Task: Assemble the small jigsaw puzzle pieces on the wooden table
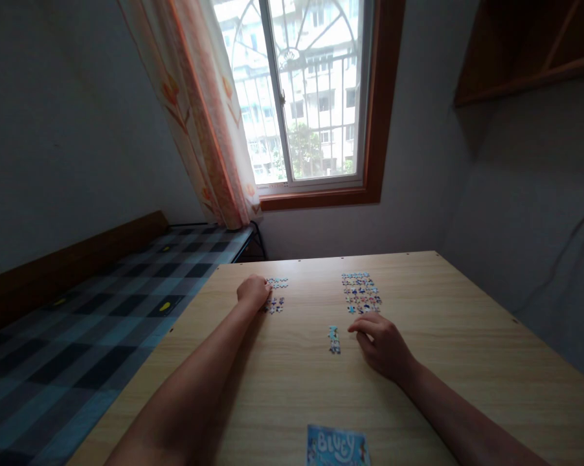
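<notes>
My left hand (pixel 254 291) rests at the far left of the table, its fingers curled together at the left ends of the loose jigsaw puzzle pieces (pixel 278 283). Whatever may be between those fingertips is hidden. Just below that hand lies another small group of puzzle pieces (pixel 275 305). My right hand (pixel 380 338) hovers or rests low over the table, index finger and thumb a little apart, with nothing visible between them. To its left is a short upright strip of puzzle pieces (pixel 334 340). Beyond its knuckles, several rows of puzzle pieces (pixel 360 292) form a block.
A blue box or card marked "BLUEY" (pixel 338 445) lies at the near edge of the wooden table (pixel 292 382). On the left stands a bed with a checked cover (pixel 102 323). A curtain (pixel 199 110) and a window (pixel 316 97) are behind; a wooden shelf (pixel 529 84) hangs upper right.
</notes>
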The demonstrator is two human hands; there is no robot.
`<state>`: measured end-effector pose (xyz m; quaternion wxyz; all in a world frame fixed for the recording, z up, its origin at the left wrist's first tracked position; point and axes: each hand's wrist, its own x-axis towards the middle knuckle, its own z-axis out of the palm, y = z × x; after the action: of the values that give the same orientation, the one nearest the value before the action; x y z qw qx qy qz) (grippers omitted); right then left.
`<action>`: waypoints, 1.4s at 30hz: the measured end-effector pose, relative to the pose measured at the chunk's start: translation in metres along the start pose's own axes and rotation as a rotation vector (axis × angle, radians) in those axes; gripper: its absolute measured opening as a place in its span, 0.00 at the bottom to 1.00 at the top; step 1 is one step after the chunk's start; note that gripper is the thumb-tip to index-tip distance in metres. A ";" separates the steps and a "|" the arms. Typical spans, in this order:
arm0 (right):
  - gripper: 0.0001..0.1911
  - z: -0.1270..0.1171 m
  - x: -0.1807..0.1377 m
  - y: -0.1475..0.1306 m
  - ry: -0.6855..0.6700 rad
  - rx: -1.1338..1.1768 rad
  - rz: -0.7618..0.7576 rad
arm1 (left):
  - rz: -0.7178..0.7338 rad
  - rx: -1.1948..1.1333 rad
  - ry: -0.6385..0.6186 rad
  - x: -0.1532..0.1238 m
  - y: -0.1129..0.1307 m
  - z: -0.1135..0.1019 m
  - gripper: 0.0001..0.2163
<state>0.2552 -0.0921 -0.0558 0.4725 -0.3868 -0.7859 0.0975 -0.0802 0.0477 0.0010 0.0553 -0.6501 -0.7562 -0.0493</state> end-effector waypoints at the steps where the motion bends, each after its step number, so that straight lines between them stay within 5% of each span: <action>1: 0.14 0.000 0.000 0.000 -0.003 -0.001 0.004 | 0.004 0.002 0.000 0.000 0.001 0.001 0.13; 19: 0.13 0.000 0.000 0.002 -0.043 0.010 0.034 | -0.019 -0.092 -0.024 0.008 -0.002 0.006 0.10; 26: 0.14 -0.001 0.001 0.000 -0.016 0.016 0.031 | 0.012 -0.251 -0.040 0.003 -0.004 -0.027 0.06; 31: 0.14 -0.002 0.002 0.000 -0.012 0.017 0.020 | 0.190 -0.569 -0.099 -0.044 0.019 -0.041 0.10; 37: 0.15 -0.005 -0.001 -0.012 -0.014 0.017 -0.024 | 0.377 -1.018 -0.329 -0.135 0.063 -0.009 0.09; 42: 0.14 -0.005 0.000 -0.032 -0.042 0.019 -0.167 | 0.434 -1.111 -0.299 -0.158 0.073 0.006 0.13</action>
<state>0.2434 -0.1150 -0.0367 0.4661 -0.3131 -0.8242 0.0734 0.0154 -0.0954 -0.0281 -0.3896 -0.7208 -0.4674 -0.3319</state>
